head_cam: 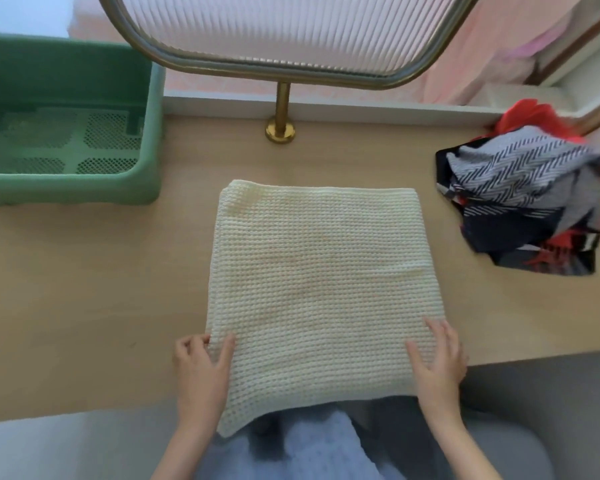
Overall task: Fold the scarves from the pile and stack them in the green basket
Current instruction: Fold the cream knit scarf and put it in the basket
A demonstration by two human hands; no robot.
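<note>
Fingers (195,341) of the left hand (201,365) pinch the cream knit scarf (312,271) at its near edge; right hand (437,358) lies flat on it, fingers apart, mid-desk (84,289) between green basket (66,190) and scarf pile (523,199)

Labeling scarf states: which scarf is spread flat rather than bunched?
The cream waffle-knit scarf in the middle; the patterned ones sit crumpled in the pile at right.

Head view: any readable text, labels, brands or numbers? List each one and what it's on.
No readable text anywhere in this view.
Green basket: no label or mark shows.
Cream knitted scarf: plain knit, no tag visible.
Pile of scarves: stripes and chevrons only, partly blurred, no letters made out.
Brass stand: unmarked.
</note>
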